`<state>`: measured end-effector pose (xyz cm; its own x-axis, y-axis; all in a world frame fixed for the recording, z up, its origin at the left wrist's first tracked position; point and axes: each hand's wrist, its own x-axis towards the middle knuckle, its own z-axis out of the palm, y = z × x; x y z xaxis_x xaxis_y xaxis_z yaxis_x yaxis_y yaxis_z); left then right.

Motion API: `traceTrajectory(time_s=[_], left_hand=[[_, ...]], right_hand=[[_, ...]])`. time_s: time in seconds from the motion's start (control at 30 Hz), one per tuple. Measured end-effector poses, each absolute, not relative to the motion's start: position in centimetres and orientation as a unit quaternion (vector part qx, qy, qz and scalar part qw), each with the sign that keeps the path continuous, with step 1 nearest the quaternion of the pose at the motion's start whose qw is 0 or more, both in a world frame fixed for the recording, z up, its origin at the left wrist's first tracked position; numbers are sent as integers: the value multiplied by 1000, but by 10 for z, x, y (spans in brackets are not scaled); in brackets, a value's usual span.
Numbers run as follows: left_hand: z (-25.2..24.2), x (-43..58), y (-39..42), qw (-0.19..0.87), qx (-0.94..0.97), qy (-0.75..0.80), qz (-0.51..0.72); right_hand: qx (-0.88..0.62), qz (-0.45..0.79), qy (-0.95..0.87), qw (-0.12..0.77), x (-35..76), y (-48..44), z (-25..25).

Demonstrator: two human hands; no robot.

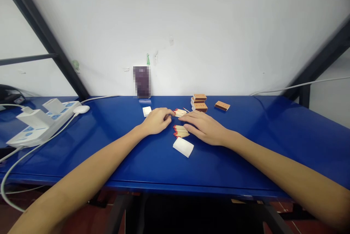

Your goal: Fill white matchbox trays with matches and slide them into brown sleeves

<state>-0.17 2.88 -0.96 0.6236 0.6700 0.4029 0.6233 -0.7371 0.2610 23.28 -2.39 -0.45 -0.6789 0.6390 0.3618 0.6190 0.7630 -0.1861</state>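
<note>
Two bunches of red-headed matches lie on the blue table: a farther bunch (179, 112) between my hands and a nearer bunch (180, 131) just below it. My left hand (158, 120) is at the red heads of the farther bunch, index finger reaching to them, thumb apart and bent. From the other side, my right hand (205, 126) rests with fingers stretched out by the plain ends of that bunch; its thumb is near the nearer bunch. Neither hand visibly grips anything. Closest to me lies a white matchbox-sized piece (183, 147), seemingly an inner tray.
Behind my right hand stand stacked orange matchboxes (199, 106), with a single matchbox (222, 105) to their right. A small white piece (147, 111) lies behind my left hand. A blurred dark upright object (142, 82) leans at the wall. A power strip (43, 124) with cables occupies the left.
</note>
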Motion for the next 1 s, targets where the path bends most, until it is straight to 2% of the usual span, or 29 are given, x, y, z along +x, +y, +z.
traceTrajectory(time_s=[0.2,1.0], left_hand=[[-14,-2,30,-15,900,361,242],[-12,-2,29,38,916,341,209]], right_hand=[[-349,9,-918,190,231,-20,-7],[-353,76,-910,202,232,-22,-3]])
